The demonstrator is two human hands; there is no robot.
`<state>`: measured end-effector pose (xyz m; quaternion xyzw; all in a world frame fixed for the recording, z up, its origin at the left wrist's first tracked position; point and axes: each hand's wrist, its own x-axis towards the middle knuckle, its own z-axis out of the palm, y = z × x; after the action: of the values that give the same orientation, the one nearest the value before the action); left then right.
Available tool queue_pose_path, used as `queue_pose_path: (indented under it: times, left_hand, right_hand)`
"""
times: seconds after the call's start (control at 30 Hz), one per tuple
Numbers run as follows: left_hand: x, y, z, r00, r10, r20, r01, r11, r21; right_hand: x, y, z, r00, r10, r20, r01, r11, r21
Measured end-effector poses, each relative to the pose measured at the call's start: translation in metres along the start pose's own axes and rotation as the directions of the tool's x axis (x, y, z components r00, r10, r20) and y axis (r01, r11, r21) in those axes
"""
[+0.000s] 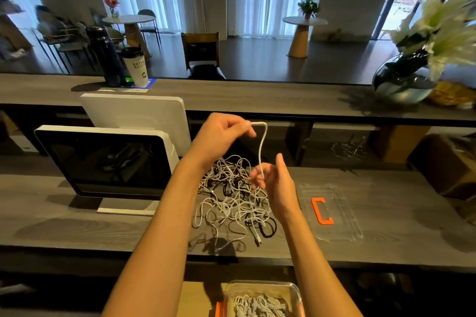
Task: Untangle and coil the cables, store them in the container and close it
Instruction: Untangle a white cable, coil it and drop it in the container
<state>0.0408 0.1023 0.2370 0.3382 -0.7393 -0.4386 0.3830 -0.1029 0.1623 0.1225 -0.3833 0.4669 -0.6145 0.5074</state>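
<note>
Pinching braided white cable (262, 148), both hands, over tangled heap (233, 201).

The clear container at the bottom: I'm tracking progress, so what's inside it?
The clear container holds coiled white cables. The frame's edge cuts off its near part.

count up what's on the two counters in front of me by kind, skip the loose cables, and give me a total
Screens: 2
Drink containers: 2, a dark bottle and a paper cup
Flower vases: 1
Clear lids with an orange clip: 1
Cable piles: 1
Total: 7
</note>
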Motion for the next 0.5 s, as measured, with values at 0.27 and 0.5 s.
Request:
queue_pose_path:
  times: [0.27,0.5]
  left_hand:
    - [0.007,-0.032,-0.017,0.963,0.092,-0.253,-0.011,0.952,0.304]
    - [-0.02,-0.073,0.034,0.946,0.01,-0.323,0.093,0.949,0.301]
  right_hand:
    - [-0.021,0.028,-0.034,0.987,0.037,-0.156,-0.05,0.995,-0.084]
    - [-0.018,-0.012,-0.015,0.988,0.028,-0.149,0.04,0.901,0.433]
